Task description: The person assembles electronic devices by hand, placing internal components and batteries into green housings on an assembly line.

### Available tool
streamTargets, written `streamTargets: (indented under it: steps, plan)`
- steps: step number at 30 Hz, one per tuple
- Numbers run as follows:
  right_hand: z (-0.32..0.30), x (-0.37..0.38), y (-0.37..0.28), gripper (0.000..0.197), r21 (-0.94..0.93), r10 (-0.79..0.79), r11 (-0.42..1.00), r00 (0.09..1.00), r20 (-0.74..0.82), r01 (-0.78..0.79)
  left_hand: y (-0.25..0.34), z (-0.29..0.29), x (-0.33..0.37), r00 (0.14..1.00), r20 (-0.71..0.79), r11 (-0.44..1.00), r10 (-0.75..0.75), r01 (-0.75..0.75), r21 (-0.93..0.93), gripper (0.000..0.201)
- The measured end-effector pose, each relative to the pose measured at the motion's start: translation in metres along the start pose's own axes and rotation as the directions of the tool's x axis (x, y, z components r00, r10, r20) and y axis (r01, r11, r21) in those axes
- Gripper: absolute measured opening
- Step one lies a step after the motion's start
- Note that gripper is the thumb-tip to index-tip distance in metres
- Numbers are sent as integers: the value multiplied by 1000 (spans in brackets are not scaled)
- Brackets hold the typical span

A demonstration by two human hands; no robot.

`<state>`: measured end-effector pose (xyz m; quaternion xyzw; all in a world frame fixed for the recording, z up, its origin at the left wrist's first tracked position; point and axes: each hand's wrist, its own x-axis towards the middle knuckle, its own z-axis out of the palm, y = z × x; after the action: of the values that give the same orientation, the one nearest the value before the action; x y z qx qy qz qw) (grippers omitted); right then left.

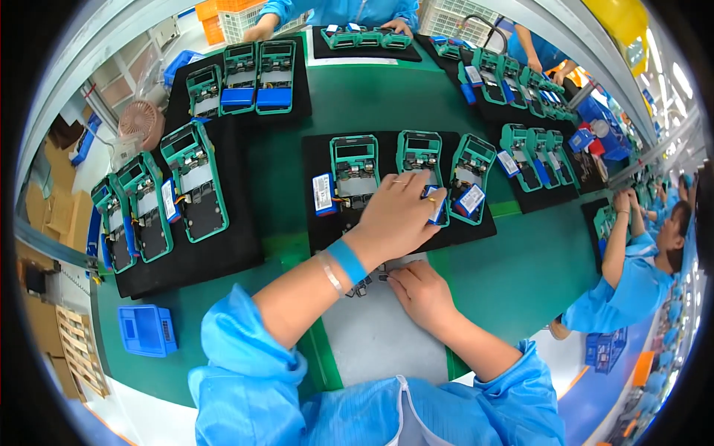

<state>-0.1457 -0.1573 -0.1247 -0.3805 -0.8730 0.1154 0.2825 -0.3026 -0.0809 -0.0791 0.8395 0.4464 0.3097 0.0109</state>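
Over the middle housing (420,149) of the centre row is my left hand (398,212), back upward and fingers bent down into the green shell. Its fingertips look closed, but whatever is in them is hidden. A blue battery pack (437,207) with a white label shows beside its thumb and index finger. Nearer to me, my right hand (424,293) pinches a small black part (384,276) above the grey strip. More small dark parts (358,288) lie next to it, partly under my left wrist. Green housings (354,152) (473,157) flank the middle one, each with a labelled battery pack beside or on it.
Black mats (242,245) carry more opened green housings at left, far left and right. A blue bin (147,331) stands on the green table (520,245) at lower left. Beyond the left mats is a pink fan (141,123). Co-workers' hands (260,30) (628,204) work at the far and right edges.
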Motion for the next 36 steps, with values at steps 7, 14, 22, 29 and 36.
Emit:
streamTargets:
  steps: [7,14,22,29,36]
  plan:
    - [-27,3,7,8,47,270,960,956,118,-277,-13,25,17,979,194,976,-58,96,-196,54]
    - [-34,9,20,2,-70,-69,994,977,202,84,-31,-2,-15,995,13,994,-102,102,-24,53]
    - [-33,29,-9,11,-377,-27,883,833,552,279,-24,1,-11,999,33,999,-16,15,28,77]
    - [-70,74,19,4,-259,-80,935,856,511,243,-15,26,-11,977,204,996,-53,37,79,61]
    - [-59,136,100,9,-203,-297,934,955,13,293,-12,29,-14,999,24,996,-40,37,84,54]
